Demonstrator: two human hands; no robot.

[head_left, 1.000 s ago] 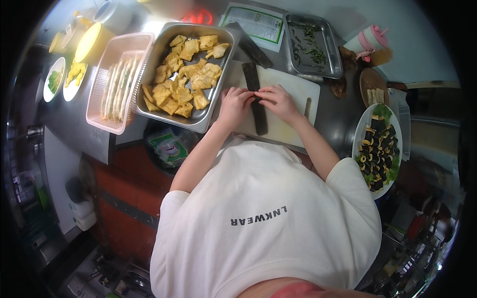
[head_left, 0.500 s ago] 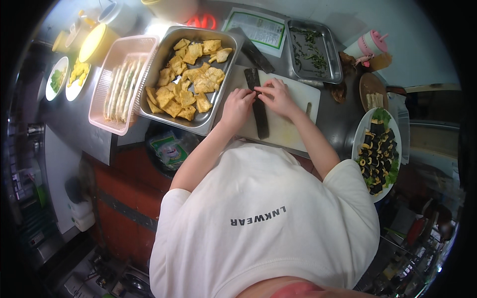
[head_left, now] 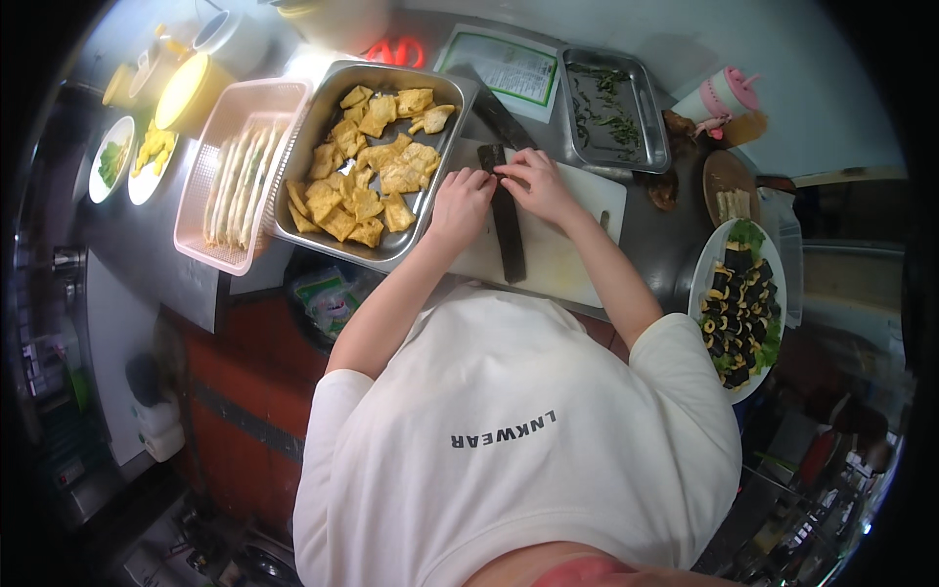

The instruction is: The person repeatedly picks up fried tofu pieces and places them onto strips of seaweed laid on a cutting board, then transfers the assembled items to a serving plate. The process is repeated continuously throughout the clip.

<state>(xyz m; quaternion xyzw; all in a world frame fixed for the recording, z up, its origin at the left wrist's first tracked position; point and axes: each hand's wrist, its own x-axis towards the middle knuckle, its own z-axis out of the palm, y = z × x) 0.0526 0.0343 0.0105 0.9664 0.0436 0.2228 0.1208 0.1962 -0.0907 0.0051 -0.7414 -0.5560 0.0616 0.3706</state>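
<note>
A dark strip (head_left: 508,240), seemingly dried seaweed, lies lengthwise on the white cutting board (head_left: 570,267). My left hand (head_left: 462,207) meets it from the left with fingers bent and pressed together at its upper part. From the right, my right hand (head_left: 538,188) pinches the same stretch, thumb and fingertips close to those of the left. The fingers cover whatever small thing may sit between them. Part of the strip shows beyond my fingertips, and the longer part runs toward my body.
Left of the board stands a steel tray (head_left: 468,98) of fried tofu-like pieces, then a pink basket (head_left: 186,235) with pale rolls. Behind are red-handled scissors (head_left: 396,51) and a small tray (head_left: 657,161) of greens. At right, an oval plate (head_left: 700,279) holds dark-wrapped rolls.
The view has shifted slightly. Both hands sit a little farther along the strip toward its far end, fingertips still together. The strip stays in place on the board.
</note>
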